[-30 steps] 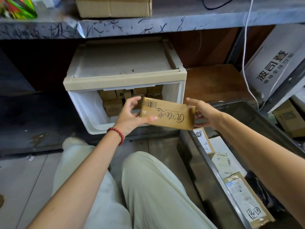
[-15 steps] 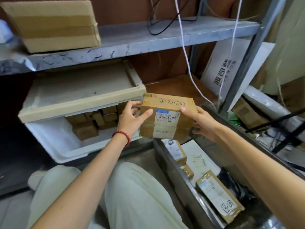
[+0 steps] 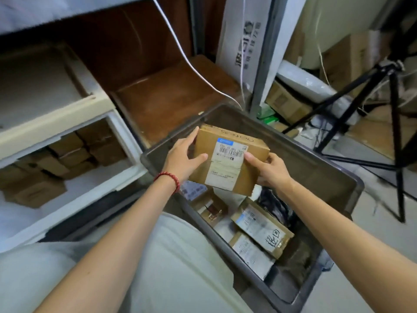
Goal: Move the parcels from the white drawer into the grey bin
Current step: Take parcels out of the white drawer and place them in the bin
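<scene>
Both hands hold one brown parcel (image 3: 230,159) over the grey bin (image 3: 334,177) — the left hand (image 3: 182,158) grips its left end, the right hand (image 3: 268,170) its right, fingers curled round it. More parcels (image 3: 67,154) sit in the white drawer (image 3: 126,141) — others (image 3: 262,227) lie in the bin.

— What is the parcel (image 3: 230,159) made of?
— Matt brown cardboard, with a white paper label (image 3: 222,177) stuck flat on it.
— And the grey bin (image 3: 304,159)?
— Smooth plastic with a dull sheen. The white drawer (image 3: 126,141) is plastic too, and glossier.
— The shelf board (image 3: 171,93) behind?
— Brown wood, smooth, faintly lustrous. The trousers (image 3: 180,256) are pale matt cloth, and the bracelet (image 3: 168,177) has shiny red beads.
</scene>
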